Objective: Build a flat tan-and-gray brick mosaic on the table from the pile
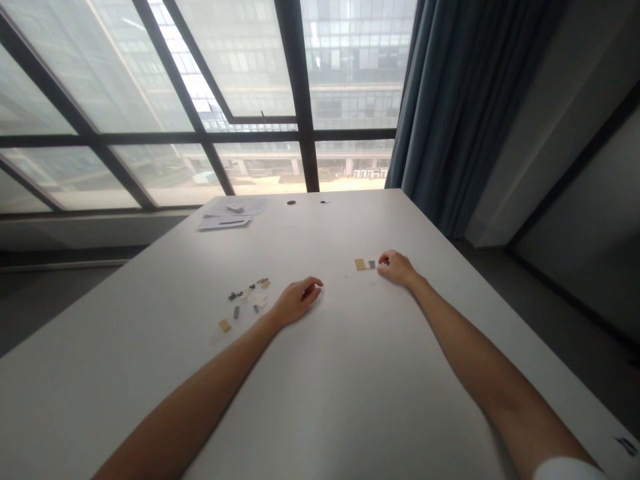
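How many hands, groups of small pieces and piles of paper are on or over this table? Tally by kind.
Hands: 2 (left hand, right hand)
Groups: 2 (scattered group, tan-and-grey group beside the right hand)
Paper pile: 1
Total: 5
Single pieces are too small to count reliably.

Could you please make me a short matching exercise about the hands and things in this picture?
Column one:
1. left hand
2. right hand
3. papers
4. curtain

Column two:
A. dark blue, hanging to the right of the window
B. at the right end of a short row of tan and grey pieces
C. white, at the far left of the table
D. just right of the scattered small pieces

Right pairs: 1-D, 2-B, 3-C, 4-A
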A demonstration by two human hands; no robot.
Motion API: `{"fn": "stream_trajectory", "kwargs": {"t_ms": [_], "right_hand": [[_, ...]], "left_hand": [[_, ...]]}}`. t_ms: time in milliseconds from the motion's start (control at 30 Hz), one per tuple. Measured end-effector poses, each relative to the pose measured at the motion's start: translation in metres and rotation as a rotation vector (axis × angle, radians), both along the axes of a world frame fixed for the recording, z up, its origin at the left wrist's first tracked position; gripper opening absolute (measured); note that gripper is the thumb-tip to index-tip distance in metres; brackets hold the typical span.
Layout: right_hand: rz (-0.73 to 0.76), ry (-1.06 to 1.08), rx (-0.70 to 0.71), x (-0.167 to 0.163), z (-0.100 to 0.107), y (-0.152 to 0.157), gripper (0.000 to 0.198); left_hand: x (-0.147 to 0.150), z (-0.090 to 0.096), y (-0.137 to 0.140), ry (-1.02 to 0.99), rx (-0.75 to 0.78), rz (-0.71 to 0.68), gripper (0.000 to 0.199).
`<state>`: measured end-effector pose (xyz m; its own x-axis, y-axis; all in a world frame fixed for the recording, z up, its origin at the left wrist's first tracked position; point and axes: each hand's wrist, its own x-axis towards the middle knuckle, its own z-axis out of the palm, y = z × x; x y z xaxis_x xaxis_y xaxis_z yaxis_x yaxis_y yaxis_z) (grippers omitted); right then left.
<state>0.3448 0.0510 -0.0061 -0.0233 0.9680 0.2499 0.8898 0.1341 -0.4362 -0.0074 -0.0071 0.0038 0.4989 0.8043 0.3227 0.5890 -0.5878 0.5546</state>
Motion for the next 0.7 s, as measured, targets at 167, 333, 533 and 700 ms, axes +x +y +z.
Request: {"fn": "stream_trajectory", "kwargs": {"t_ms": [167,333,533,700], "right_hand": [[-0.006,0.001,0.015,0.0004,-0.0030,0.0013,0.015],[-0.014,0.002,0.007,0.0009,-0.0041,0.0026,0.017],[-0.007,0.006,0.009,-0.0003,-0.0018,0.0014,0.016],[-0.009,0.011,0.016,-0.0014,-0.0020,0.0012,0.015]], "left_hand": [[0.0003,-0.0001,0.0004,-0.004,-0.008,0.001,0.028],[0.0000,-0.0012,0.0003,-0.002,-0.005,0.000,0.028],[-0.0005,-0.0007,0.0005,0.014,-0.001,0.003,0.029],[-0.0009,-0.0011,0.0007,0.018,0.006,0.003,0.029]]}}
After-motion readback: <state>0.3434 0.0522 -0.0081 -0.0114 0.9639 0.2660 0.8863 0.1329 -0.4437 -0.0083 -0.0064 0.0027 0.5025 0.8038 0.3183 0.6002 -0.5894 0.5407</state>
